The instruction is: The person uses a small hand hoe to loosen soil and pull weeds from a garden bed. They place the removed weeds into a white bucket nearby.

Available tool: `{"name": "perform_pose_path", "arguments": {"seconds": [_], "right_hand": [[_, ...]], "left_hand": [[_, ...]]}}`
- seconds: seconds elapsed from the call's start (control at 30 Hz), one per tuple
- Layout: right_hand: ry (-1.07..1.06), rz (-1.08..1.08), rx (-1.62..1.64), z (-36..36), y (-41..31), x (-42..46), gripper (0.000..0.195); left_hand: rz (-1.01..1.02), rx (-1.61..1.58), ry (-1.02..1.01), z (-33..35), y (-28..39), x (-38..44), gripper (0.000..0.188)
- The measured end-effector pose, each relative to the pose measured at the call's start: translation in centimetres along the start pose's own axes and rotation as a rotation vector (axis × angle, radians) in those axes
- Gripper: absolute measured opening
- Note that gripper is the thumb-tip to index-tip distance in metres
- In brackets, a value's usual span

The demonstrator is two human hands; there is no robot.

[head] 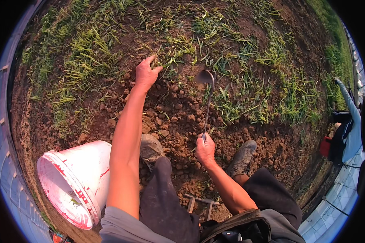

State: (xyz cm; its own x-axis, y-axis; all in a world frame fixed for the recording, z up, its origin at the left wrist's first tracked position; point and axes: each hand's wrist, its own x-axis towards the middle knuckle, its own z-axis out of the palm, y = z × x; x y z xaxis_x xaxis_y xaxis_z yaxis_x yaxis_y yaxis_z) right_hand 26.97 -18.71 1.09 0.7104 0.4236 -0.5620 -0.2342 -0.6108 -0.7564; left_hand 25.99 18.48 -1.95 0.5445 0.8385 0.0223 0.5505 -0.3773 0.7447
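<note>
My right hand (206, 148) grips the handle of a small hand hoe (209, 106), its metal blade raised over the soil near the plants. Ahead and to the left, my left hand (147, 72) reaches down to the edge of the green plants (178, 51), with thumb and fingers apart. Small stems or leaves lie at its fingertips; whether they are held cannot be told. Broken brown soil (178, 121) lies between my arms, in front of my shoes.
A white plastic bucket (79, 176) with red marks lies tipped at the left, a few leaves inside. A small frame (200, 202) is on the soil between my legs. Another person (348, 130) is at the far right. Plastic-covered walls stand at both sides.
</note>
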Motion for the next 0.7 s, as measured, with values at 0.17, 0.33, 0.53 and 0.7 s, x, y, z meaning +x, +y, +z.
{"name": "perform_pose_path", "arguments": {"seconds": [0.17, 0.33, 0.53, 0.7], "right_hand": [[-0.010, -0.011, 0.009, 0.3, -0.9, 0.4, 0.012], [0.004, -0.001, 0.010, 0.3, -0.9, 0.9, 0.012], [-0.025, -0.011, 0.004, 0.4, -1.0, 1.3, 0.013], [-0.016, -0.033, -0.025, 0.7, -1.5, 2.0, 0.012]], "left_hand": [[0.129, 0.137, -0.009, 0.8, -0.8, 0.2, 0.020], [-0.355, -0.443, 0.077, -1.1, -0.9, -2.2, 0.018], [-0.598, -0.434, 0.033, -4.7, -4.5, -0.2, 0.034], [-0.425, 0.079, 0.018, -3.0, -3.5, 5.2, 0.058]]}}
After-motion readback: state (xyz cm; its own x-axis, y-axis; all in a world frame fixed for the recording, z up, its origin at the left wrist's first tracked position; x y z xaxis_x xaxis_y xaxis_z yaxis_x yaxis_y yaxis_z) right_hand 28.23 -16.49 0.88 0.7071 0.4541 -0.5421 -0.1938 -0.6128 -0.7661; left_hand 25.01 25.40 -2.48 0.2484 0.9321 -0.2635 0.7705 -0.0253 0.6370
